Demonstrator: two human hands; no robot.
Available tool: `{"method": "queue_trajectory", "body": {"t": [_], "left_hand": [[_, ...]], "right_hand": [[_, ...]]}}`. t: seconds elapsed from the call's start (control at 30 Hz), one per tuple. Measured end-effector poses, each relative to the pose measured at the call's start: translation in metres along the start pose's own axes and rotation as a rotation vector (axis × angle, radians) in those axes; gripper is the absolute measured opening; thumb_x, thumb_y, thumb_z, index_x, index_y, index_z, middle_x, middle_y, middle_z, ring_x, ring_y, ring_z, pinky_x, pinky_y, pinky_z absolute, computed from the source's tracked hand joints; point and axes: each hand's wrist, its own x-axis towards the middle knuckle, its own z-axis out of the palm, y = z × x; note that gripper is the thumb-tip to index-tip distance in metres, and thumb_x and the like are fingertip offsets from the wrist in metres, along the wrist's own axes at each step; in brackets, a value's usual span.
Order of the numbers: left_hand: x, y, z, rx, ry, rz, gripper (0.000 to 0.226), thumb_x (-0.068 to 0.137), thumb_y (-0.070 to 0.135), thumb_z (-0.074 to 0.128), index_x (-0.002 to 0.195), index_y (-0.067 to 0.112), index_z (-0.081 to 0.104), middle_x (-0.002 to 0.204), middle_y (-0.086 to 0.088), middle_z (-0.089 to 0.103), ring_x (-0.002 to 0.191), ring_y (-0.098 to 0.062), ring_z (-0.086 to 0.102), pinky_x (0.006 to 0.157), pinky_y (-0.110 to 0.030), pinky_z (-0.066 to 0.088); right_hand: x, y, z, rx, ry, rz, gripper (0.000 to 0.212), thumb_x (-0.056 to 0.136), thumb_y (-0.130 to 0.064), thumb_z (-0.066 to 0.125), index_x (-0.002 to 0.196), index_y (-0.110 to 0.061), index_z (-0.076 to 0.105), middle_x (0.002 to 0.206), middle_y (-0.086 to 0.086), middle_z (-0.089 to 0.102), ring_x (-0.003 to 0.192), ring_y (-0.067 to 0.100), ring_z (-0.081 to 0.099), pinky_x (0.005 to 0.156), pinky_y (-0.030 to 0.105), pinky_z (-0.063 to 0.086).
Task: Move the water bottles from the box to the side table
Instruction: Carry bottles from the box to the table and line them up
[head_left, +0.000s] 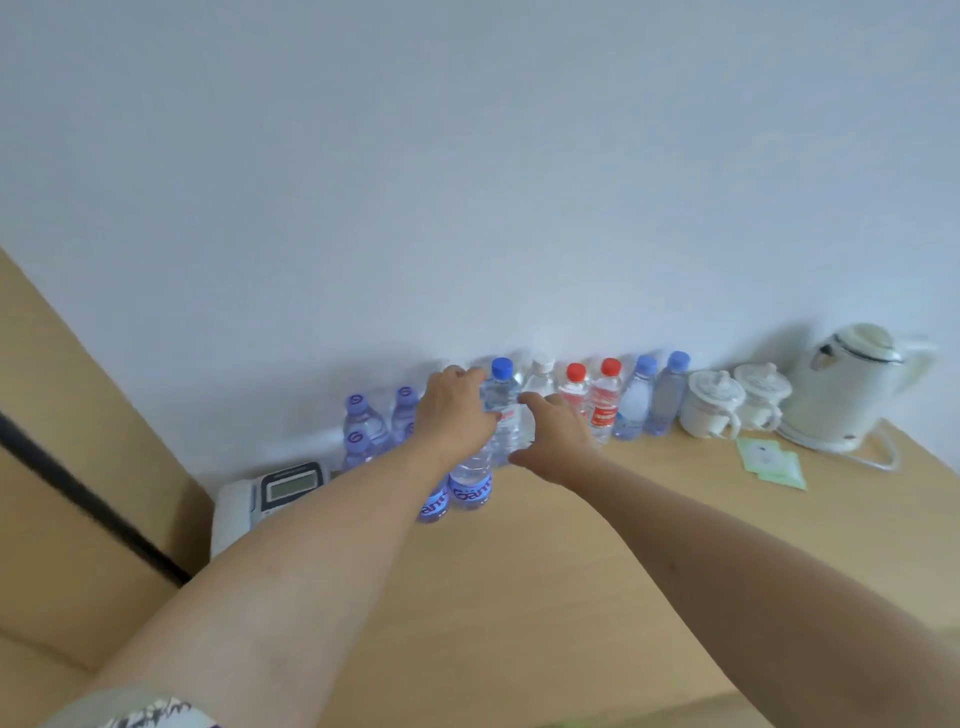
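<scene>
Several water bottles stand in a row on the wooden side table against the white wall, with blue, white and red caps. My left hand reaches over two bottles with blue labels and its fingers curl down round the top of one; its cap is hidden under my palm. My right hand holds the body of a clear blue-capped bottle between finger and thumb. More purple-capped bottles stand to the left. No box is in view.
A white desk phone sits at the table's left end beside a tan panel. Two lidded white cups, a white kettle with its cord and green packets occupy the right.
</scene>
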Motion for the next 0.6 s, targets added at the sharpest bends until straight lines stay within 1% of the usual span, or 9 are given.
{"method": "queue_trajectory", "body": {"t": [0.1,0.17,0.27,0.37,0.47,0.53,0.6], "left_hand": [[0.0,0.039,0.019,-0.01,-0.068,0.139,0.053,0.087,0.034,0.077,0.134,0.015,0.061,0.13,-0.013,0.059,0.126,-0.034,0.048,0.101,-0.041,0.046],[-0.004,0.073,0.032,-0.03,-0.101,0.237,0.051,0.086,0.033,0.077,0.132,0.015,0.063,0.13,-0.013,0.06,0.127,-0.034,0.049,0.101,-0.041,0.047],[-0.016,0.131,0.054,-0.011,-0.166,0.38,0.051,0.084,0.042,0.077,0.127,0.017,0.065,0.13,-0.011,0.06,0.125,-0.033,0.051,0.098,-0.042,0.049],[-0.034,0.191,0.075,0.011,-0.241,0.518,0.058,0.083,0.043,0.077,0.134,0.02,0.06,0.138,-0.01,0.057,0.13,-0.031,0.047,0.103,-0.041,0.046],[-0.059,0.251,0.097,0.031,-0.299,0.638,0.065,0.085,0.044,0.076,0.142,0.023,0.052,0.145,-0.006,0.051,0.136,-0.029,0.041,0.108,-0.043,0.042],[-0.08,0.294,0.112,0.056,-0.327,0.719,0.069,0.086,0.045,0.075,0.146,0.025,0.047,0.149,-0.005,0.047,0.138,-0.028,0.038,0.11,-0.042,0.04],[-0.106,0.34,0.13,0.072,-0.353,0.793,0.073,0.086,0.047,0.074,0.149,0.025,0.044,0.152,-0.006,0.045,0.141,-0.028,0.036,0.112,-0.04,0.039]], "right_hand": [[-0.03,0.03,-0.02,-0.079,0.051,0.101,0.08,0.078,-0.03,0.082,0.147,-0.025,0.042,0.139,0.007,0.05,0.132,0.031,0.044,0.102,0.042,0.044],[-0.055,0.054,-0.038,-0.121,0.093,0.194,0.081,0.077,-0.034,0.083,0.146,-0.027,0.042,0.138,0.006,0.049,0.13,0.031,0.044,0.102,0.043,0.044],[-0.096,0.093,-0.067,-0.172,0.149,0.334,0.082,0.075,-0.038,0.084,0.145,-0.028,0.042,0.138,0.004,0.048,0.129,0.031,0.045,0.099,0.043,0.045],[-0.142,0.134,-0.094,-0.176,0.217,0.473,0.08,0.075,-0.038,0.083,0.142,-0.028,0.042,0.135,0.003,0.047,0.126,0.029,0.044,0.096,0.042,0.043],[-0.192,0.173,-0.116,-0.154,0.267,0.598,0.081,0.076,-0.036,0.08,0.145,-0.029,0.039,0.14,0.004,0.045,0.129,0.029,0.041,0.098,0.043,0.042],[-0.227,0.199,-0.131,-0.142,0.301,0.673,0.082,0.076,-0.036,0.08,0.147,-0.028,0.038,0.144,0.006,0.043,0.131,0.029,0.04,0.099,0.043,0.041],[-0.267,0.227,-0.147,-0.139,0.338,0.743,0.082,0.076,-0.038,0.079,0.147,-0.029,0.038,0.144,0.006,0.043,0.131,0.03,0.039,0.099,0.043,0.041]]}}
